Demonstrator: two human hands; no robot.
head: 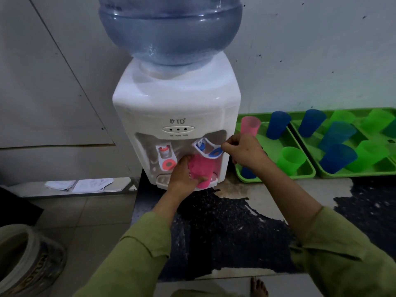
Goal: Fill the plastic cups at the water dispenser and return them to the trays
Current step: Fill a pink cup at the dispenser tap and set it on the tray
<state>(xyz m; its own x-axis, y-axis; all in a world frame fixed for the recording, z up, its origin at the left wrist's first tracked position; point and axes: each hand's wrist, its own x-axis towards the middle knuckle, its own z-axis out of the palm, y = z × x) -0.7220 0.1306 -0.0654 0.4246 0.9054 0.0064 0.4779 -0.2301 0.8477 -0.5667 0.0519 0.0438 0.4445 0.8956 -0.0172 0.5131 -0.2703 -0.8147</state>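
Both hands are occupied: the left hand (183, 175) grips the pink cup (203, 168) beneath the spout of the water dispenser (175, 103), while the right hand (246, 154) pinches the blue tap lever (216, 152). Held too long, that lever could overfill the cup, and water would slop out on the way to the green trays (278, 180).

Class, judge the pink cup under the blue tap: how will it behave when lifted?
The pink cup looks thin, translucent, so it probably flexes where the left hand grips. It narrows toward its base, so it may tip easily. If filling at the tap, it will likely feel heavier; no level shows.
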